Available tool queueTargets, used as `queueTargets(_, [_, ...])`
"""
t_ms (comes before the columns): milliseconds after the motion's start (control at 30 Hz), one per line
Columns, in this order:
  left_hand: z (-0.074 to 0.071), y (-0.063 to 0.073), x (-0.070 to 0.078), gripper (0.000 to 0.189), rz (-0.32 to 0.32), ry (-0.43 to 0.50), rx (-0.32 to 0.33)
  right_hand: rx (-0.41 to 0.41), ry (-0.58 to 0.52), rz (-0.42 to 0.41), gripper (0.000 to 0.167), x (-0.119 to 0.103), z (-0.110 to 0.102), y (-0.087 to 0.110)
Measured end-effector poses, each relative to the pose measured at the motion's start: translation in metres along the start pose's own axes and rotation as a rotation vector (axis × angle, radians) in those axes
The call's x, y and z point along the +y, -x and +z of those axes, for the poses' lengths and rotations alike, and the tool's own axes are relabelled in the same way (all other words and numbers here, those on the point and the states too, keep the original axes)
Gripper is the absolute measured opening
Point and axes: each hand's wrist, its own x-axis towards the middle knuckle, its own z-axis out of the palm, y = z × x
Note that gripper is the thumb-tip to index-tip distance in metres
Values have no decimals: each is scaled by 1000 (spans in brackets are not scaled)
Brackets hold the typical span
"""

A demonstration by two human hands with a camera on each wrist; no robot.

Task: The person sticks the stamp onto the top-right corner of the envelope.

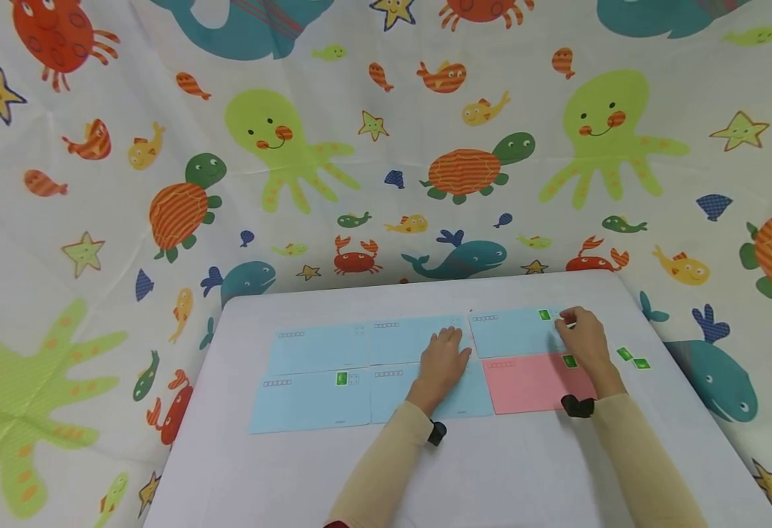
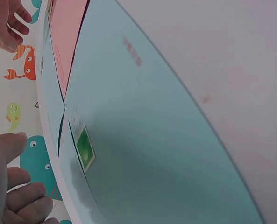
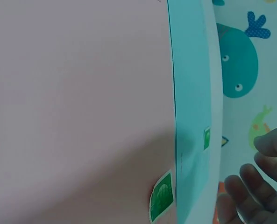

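Note:
My left hand (image 1: 443, 367) is over the middle blue envelopes, fingers loosely bent and holding nothing visible. A green stamp (image 2: 85, 149) on the lower middle envelope (image 2: 143, 121) shows in the left wrist view; in the head view the hand hides it. My right hand (image 1: 583, 337) hovers by the right end of the upper right blue envelope (image 1: 511, 334), its curved fingers apart in the right wrist view with nothing seen between them. Beside its fingertips, a green stamp (image 1: 544, 314) lies on that envelope. Below, the pink envelope (image 1: 524, 385) bears another stamp (image 1: 569, 361).
Two loose green stamps (image 1: 633, 358) lie on the white table (image 1: 491, 469), right of the right hand. At left are two more blue envelopes, the lower one (image 1: 306, 407) with a stamp (image 1: 342, 378). A sea-animal curtain (image 1: 386, 161) hangs behind the table.

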Motion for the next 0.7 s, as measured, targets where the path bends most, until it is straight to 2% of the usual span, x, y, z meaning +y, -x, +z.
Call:
queueTargets(367, [-17,7,-17,54,-60,36,-17,13,-10,10,45,4,-7,10])
queueTargets(500, [-21,12,-25,55,-73,76,-5,31,-6,14,47,7,-9,14])
queueTargets(700, [-22,18,-35,56,-104,85,28,44,3,28,49,10,-13,19])
